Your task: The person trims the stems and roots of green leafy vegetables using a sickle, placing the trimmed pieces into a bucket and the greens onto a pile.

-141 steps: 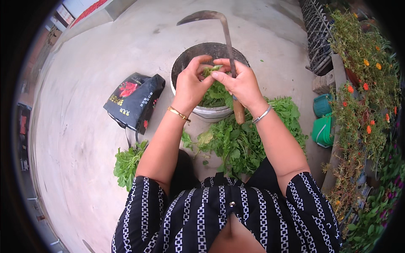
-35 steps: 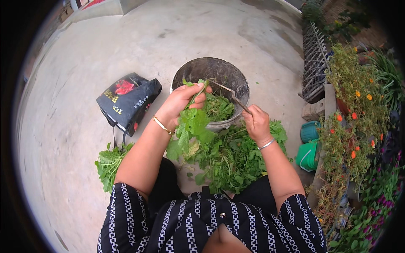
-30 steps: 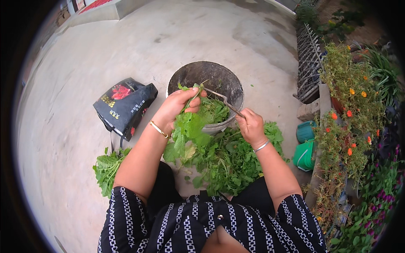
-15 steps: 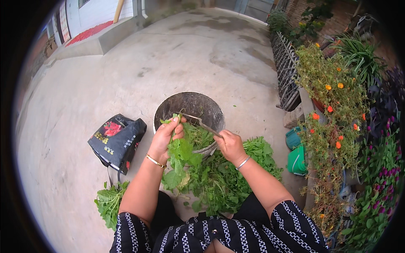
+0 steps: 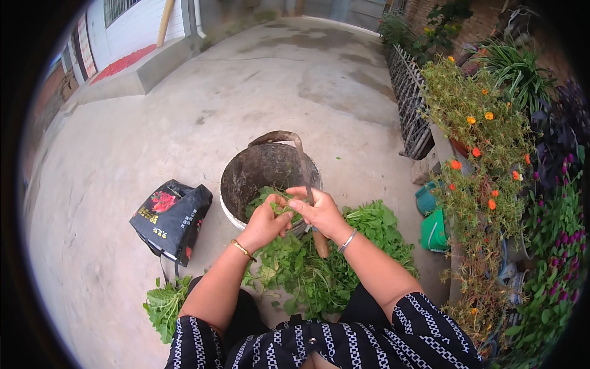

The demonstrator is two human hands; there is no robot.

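Above the near rim of a round bucket [image 5: 236, 178], my two hands meet. My left hand [image 5: 267, 222] is closed with its fingertips pinched on a leafy green stem. My right hand [image 5: 321, 212] holds a sickle [image 5: 302, 161], its curved blade up over the bucket's far rim and its wooden handle sticking out below the palm. The right thumb and fingertips also touch the stem beside the left fingers. Cut greens [image 5: 261, 200] lie inside the bucket. A heap of leafy greens [image 5: 313, 264] spreads on the ground between the bucket and my legs.
A black bag with a red flower print [image 5: 169, 215] stands left of the bucket, and a small bunch of greens [image 5: 166, 307] lies below it. At right are a green bucket [image 5: 434, 232], a lattice fence [image 5: 409, 101] and flowering plants [image 5: 476, 160]. Concrete ground [image 5: 160, 135] surrounds everything.
The sickle has swung from lying across toward my left hand to standing upright with its blade away from me. My hands have come together, and the leaves hanging from my left hand are gone.
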